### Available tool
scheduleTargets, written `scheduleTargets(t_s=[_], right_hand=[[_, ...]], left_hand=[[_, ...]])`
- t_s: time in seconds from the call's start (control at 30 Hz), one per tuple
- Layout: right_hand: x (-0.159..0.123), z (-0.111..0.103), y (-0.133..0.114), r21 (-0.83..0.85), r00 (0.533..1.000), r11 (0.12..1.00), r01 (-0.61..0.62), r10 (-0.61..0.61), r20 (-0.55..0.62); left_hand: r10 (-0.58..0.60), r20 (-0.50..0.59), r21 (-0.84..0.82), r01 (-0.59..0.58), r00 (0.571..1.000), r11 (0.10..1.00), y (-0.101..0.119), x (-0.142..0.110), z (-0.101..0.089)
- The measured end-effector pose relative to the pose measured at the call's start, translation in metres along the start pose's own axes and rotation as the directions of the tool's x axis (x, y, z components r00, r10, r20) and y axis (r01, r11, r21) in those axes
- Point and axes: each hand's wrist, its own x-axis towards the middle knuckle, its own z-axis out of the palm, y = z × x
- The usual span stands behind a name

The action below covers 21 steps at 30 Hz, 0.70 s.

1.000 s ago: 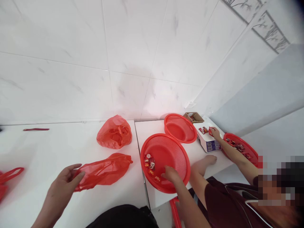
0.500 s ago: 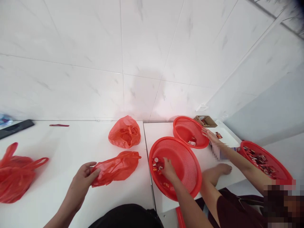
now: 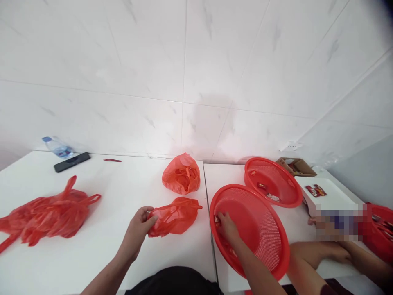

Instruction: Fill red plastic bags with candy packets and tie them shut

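While our left hand point(image 3: 138, 229) closes its fingers point(image 3: 149, 217) around the end of a red plastic bag point(image 3: 175, 217) on the white worktop point(image 3: 76, 262), our right hand point(image 3: 227, 227) reaches into a large red mesh basket point(image 3: 278, 262). Its fingers point(image 3: 219, 219) press down by the basket's inner wall, beside a few small red packets point(image 3: 217, 220) that they mostly hide, so we cannot tell whether they are gripping one. Beyond it, a second red mesh basket point(image 3: 273, 182) holds a few more packets point(image 3: 264, 186); from here, we cannot tell if the two rims touch. A cardboard box point(image 3: 296, 167) sits behind them, cut across by the basket's rim from our view. To the right, a co-worker's forearm point(image 3: 319, 254) crosses the worktop, while a pixelated block point(image 3: 337, 221) hides whatever lies by that person's other hand. A third red basket point(image 3: 379, 233) is cut off by the frame edge. Further left lie two more red plastic bags point(image 3: 181, 174), point(image 3: 49, 217), a water bottle point(image 3: 58, 147) and a black phone point(image 3: 72, 162)
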Motion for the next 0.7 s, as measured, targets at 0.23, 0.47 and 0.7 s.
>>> scheduleTargets(t_s=[0.23, 0.47, 0.7], right_hand=[[0.008, -0.018, -0.016, 0.162, 0.993, 0.980, -0.114, 0.119, -0.023], [-0.029, 0.038, -0.097, 0.403, 0.873, 0.863, -0.304, 0.083, 0.480], [-0.034, 0.140, -0.122, 0.390, 0.720, 0.715, -0.580, 0.225, 0.657]], left_hand=[[0.006, 0.008, -0.033, -0.006, 1.000, 0.999, -0.007, 0.006, 0.000], [-0.015, 0.040, 0.012, 0.015, 0.999, 1.000, 0.003, 0.006, 0.010], [-0.010, 0.193, -0.084, 0.027, 0.981, 0.996, -0.005, 0.001, 0.025]])
